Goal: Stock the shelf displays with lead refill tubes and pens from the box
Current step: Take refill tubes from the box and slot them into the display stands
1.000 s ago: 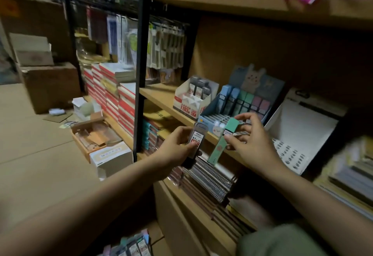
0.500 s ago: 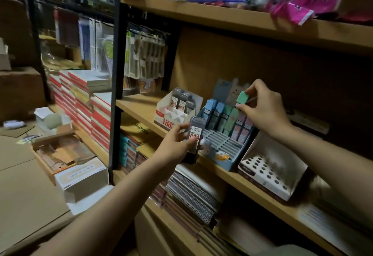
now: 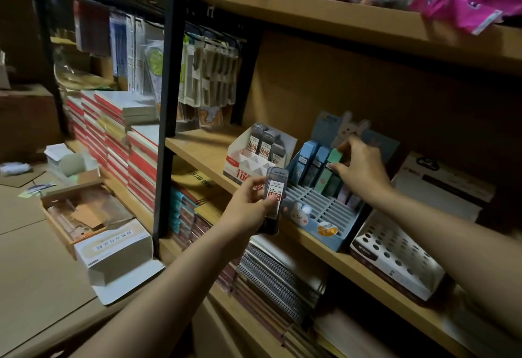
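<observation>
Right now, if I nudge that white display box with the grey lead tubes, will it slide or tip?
The white display box is thin card, mostly empty: probably light, likely sliding easily. Its grey tubes stand tall at the back, so it may tip backward.

"0.7" on grey lead tube (image 3: pixel 274 191)

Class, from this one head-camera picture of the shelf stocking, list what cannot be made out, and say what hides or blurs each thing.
- Head view: the lower part of the grey lead refill tubes; the left hand wraps them, so their count is unsure.
- Head view: the slot taking the mint-green refill tube in the blue rabbit display; the right hand covers it.
- Head view: small print on the white display box; too small and blurred.
</observation>
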Motion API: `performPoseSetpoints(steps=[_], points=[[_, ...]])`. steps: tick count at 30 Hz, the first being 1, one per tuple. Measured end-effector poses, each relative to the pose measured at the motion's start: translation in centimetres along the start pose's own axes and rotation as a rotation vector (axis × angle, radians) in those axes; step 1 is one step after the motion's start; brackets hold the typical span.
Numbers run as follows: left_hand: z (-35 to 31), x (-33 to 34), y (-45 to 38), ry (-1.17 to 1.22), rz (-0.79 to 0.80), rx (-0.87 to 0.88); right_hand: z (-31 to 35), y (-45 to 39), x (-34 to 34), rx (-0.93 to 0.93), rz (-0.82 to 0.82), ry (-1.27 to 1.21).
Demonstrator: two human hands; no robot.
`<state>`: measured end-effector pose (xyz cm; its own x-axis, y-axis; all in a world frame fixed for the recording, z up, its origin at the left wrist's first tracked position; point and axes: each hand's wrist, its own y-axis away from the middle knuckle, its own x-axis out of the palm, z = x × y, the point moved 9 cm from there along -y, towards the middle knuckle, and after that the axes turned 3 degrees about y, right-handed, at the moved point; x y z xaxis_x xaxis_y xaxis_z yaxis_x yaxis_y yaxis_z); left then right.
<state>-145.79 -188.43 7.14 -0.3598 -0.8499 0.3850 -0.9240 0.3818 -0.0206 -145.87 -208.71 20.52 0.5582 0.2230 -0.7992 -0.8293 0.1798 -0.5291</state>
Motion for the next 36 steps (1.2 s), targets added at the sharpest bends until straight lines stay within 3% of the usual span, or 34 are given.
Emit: performPoseSetpoints(steps=[11, 14, 19, 29, 36], points=[[0.7, 0.3, -0.2, 0.059, 0.025, -0.018, 1.0, 0.7, 0.0, -0.110, -0.071, 0.161], [0.3, 0.0, -0.1, 0.022, 0.030, 0.011, 2.8, 1.3, -1.6, -0.185, -0.140, 0.047], [-0.3, -0.7, 0.3, -0.042, -0.017, 0.025, 7.0, 1.8, 0.1, -0.298, 0.038, -0.011], [-3.7, -4.2, 1.7, -0.119, -0.102, 0.102, 9.4, -3.6, 5.1, -0.198, 0.202, 0.069], [-2.6, -6.2, 0.8, -0.140, -0.124, 0.083, 7.8, -6.6, 5.6, -0.144, 0.181, 0.088]])
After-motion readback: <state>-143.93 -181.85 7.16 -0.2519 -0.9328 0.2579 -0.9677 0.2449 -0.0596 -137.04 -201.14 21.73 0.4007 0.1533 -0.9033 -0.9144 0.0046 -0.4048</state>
